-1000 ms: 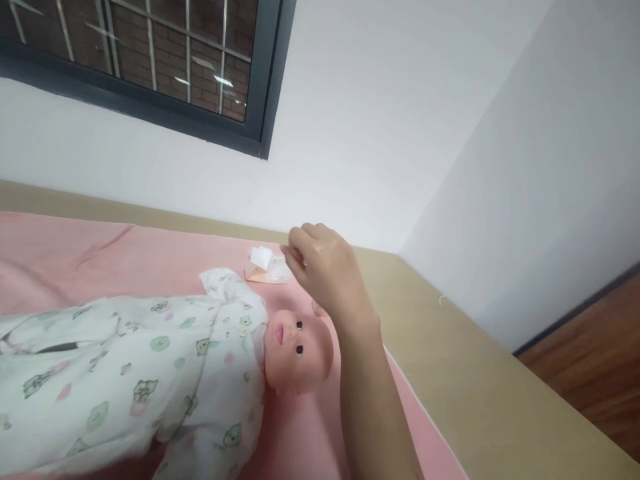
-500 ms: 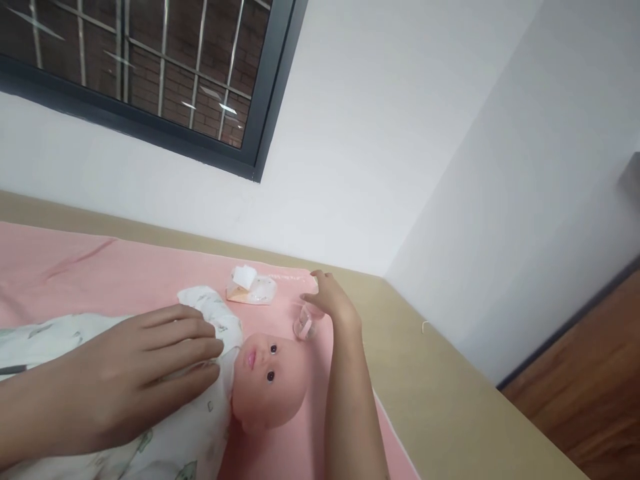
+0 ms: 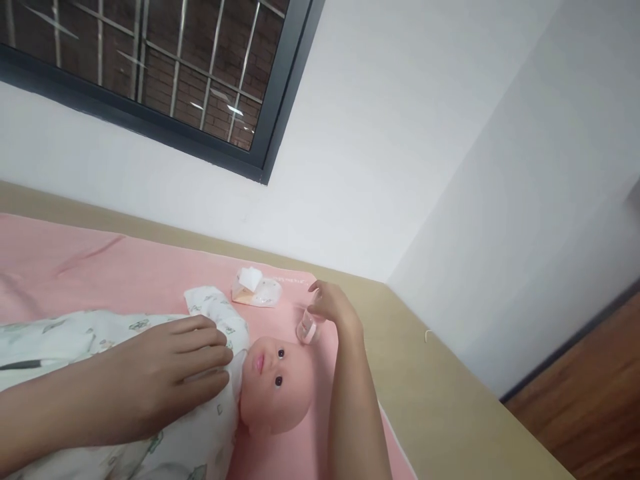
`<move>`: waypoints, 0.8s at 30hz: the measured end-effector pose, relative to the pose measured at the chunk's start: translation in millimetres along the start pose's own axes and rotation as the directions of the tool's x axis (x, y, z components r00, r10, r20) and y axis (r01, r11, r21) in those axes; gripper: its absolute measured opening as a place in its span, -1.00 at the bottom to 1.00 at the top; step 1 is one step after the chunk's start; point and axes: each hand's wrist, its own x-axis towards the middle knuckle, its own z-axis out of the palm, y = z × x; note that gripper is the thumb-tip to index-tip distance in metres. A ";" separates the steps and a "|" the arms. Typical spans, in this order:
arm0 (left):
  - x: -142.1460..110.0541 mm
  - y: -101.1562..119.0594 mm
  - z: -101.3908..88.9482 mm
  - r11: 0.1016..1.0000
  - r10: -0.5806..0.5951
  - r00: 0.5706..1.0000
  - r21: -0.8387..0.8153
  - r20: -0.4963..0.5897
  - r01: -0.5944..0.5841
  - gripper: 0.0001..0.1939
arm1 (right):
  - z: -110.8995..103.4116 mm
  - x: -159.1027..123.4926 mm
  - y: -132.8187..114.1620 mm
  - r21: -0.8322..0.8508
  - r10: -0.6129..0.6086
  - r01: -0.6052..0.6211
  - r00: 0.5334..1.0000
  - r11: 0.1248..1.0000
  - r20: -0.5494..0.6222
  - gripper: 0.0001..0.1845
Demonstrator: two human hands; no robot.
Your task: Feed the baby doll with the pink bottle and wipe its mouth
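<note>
A baby doll [image 3: 280, 400] lies on its back, its head to the right, dressed in a white patterned garment [image 3: 200, 440]. My left hand [image 3: 175, 373] rests on the doll's chest, fingers stretched out side by side. Beyond the doll's head, my right hand [image 3: 333, 303] is at a small clear container [image 3: 307, 328]. Thumb and forefinger there are bent with a gap between them. Whether they touch the container, or anything thin lies between them, is too small to make out. Left of it sits an opened soft pack of wipes [image 3: 257, 290] with a white tissue sticking up.
A pink sheet [image 3: 150, 267] covers part of the wooden surface [image 3: 425, 400]. A dark pen-like object [image 3: 20, 365] lies on the garment at the left. Behind are a white wall [image 3: 350, 167] and a barred window [image 3: 200, 80]. A small pale hook-shaped thing [image 3: 427, 335] is at the right edge.
My right hand's fingers have curled closer together near the clear container. My left hand stays on the doll's chest. The whole view has shifted slightly.
</note>
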 end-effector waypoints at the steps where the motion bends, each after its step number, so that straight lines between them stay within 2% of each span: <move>1: -1.3 -0.8 0.8 1.000 0.015 1.000 -0.016 0.024 -0.014 -0.66 | -0.3 -0.4 -1.7 0.002 -0.007 0.007 1.000 1.000 0.003 -0.49; 6: -9.7 -4.6 9.6 0.997 -0.050 0.999 -0.059 0.002 0.050 -0.68 | -7.6 -8.2 -17.2 0.024 -0.094 0.096 0.992 0.995 -0.079 -0.50; 10: -13.0 -7.9 14.2 0.984 -0.170 0.985 -0.051 -0.021 0.169 -0.71 | -25.1 -32.6 -41.3 0.081 -0.227 0.245 0.956 0.966 -0.185 -0.53; 14: -13.0 -7.6 15.8 0.940 -0.341 0.935 -0.050 -0.102 0.337 -0.72 | -41.4 -72.7 -72.8 0.144 -0.400 0.454 0.868 0.879 -0.293 -0.57; 18: -9.9 -1.6 16.8 0.863 -0.503 0.844 -0.065 -0.186 0.501 -0.70 | -40.4 -109.8 -104.8 0.122 -0.578 0.638 0.750 0.760 -0.322 -0.57; 20: -8.5 0.7 17.4 0.838 -0.542 0.814 -0.061 -0.209 0.543 -0.66 | -34.3 -123.0 -118.0 0.075 -0.631 0.688 0.699 0.722 -0.335 -0.57; 24: -9.1 1.1 19.6 0.841 -0.527 0.798 -0.043 -0.292 0.539 -0.68 | -22.2 -136.6 -132.5 -0.009 -0.708 0.753 0.614 0.658 -0.348 -0.54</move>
